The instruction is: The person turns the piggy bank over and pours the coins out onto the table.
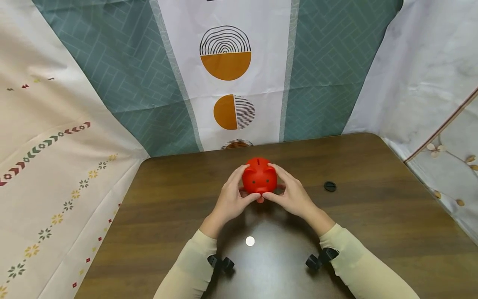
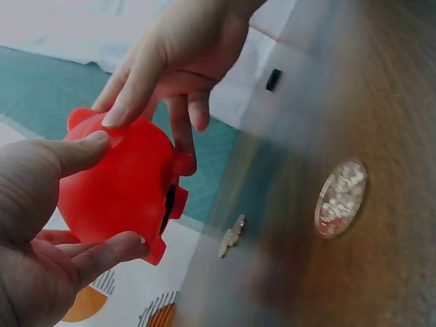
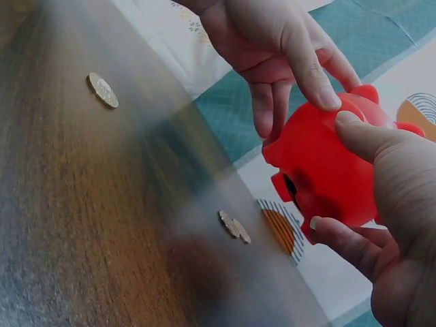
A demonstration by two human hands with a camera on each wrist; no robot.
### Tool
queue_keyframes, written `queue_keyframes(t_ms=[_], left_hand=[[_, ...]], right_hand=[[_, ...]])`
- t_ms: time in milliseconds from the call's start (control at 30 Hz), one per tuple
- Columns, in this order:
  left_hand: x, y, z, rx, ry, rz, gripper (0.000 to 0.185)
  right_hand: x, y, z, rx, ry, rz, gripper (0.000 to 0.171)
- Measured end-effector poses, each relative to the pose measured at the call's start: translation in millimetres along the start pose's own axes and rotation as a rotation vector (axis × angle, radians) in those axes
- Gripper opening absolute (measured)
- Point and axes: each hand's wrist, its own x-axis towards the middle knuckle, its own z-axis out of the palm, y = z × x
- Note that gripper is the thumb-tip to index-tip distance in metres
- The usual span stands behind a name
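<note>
A red piggy bank with a coin slot on top is held between both hands, its face towards me. My left hand grips its left side, thumb under the snout and fingers round the side. The right hand grips the other side the same way, the thumb tips close together. Both wrist views show the piggy bank raised off the table, with a dark opening in its underside between the short feet. Beneath it a few coins lie on the wood.
One coin lies on the brown wooden table nearer to me, between the forearms. A round black plug lies to the right. Patterned cloth hangs behind the table, with more cloth at both sides.
</note>
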Motion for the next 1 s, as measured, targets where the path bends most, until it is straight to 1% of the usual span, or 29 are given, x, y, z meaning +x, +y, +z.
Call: queue_keyframes(t_ms=[100, 167, 233, 333, 367, 400, 433, 467, 533, 600, 667, 800, 867, 933, 1000], left_hand=[[-1.2, -0.8, 1.4, -0.010, -0.003, -0.009, 0.082], [-1.7, -0.7, 2.1, -0.014, 0.007, 0.005, 0.082], [-2.0, 0.0, 2.7, -0.012, 0.038, 0.064, 0.082], [-2.5, 2.2, 2.8, -0.006, 0.106, 0.196, 0.081], [-2.3, 2.5, 2.7, -0.003, 0.122, 0.221, 0.081], [-2.2, 2.5, 2.6, -0.008, 0.127, 0.231, 0.081], [-2.2, 2.3, 2.4, -0.019, 0.123, 0.220, 0.081], [-2.4, 1.5, 2.1, -0.026, 0.111, 0.193, 0.081], [-2.7, 0.3, 1.6, -0.041, 0.070, 0.111, 0.083], [-2.7, 0.0, 1.0, -0.054, 0.034, 0.041, 0.085], [-2.5, 0.4, 0.4, -0.048, 0.018, 0.012, 0.085], [-1.8, 1.8, 0.5, -0.048, 0.020, 0.002, 0.086], [-2.5, 2.4, 0.8, -0.053, 0.028, 0.013, 0.087], [-2.9, 3.5, 1.1, -0.052, 0.051, 0.053, 0.087], [-3.3, 6.1, 0.8, -0.034, 0.088, 0.128, 0.086]], right_hand=[[-0.5, -1.5, -0.7, -0.010, -0.016, 0.014, 0.082], [-1.1, -2.3, -1.2, -0.021, -0.012, 0.003, 0.082], [-1.8, -3.5, -2.0, -0.045, 0.021, -0.047, 0.084], [-2.7, -6.9, -3.1, -0.072, 0.104, -0.176, 0.085], [-2.6, -8.0, -3.1, -0.072, 0.119, -0.198, 0.085], [-2.3, -8.5, -3.1, -0.065, 0.121, -0.204, 0.085], [-1.7, -8.9, -2.8, -0.051, 0.108, -0.196, 0.084], [-1.3, -8.6, -2.3, -0.039, 0.087, -0.172, 0.082], [-1.2, -7.9, -1.3, -0.012, 0.032, -0.092, 0.082], [-1.1, -6.9, -1.1, 0.010, 0.001, -0.037, 0.081], [-1.3, -6.7, -1.3, 0.018, -0.004, -0.014, 0.082], [-0.4, -8.4, -3.3, 0.027, -0.006, -0.006, 0.082], [-0.4, -9.2, -3.7, 0.013, -0.008, -0.010, 0.082], [-0.4, -10.8, -4.8, -0.002, 0.006, -0.037, 0.083], [-0.2, -13.0, -5.9, -0.023, 0.048, -0.100, 0.084]])
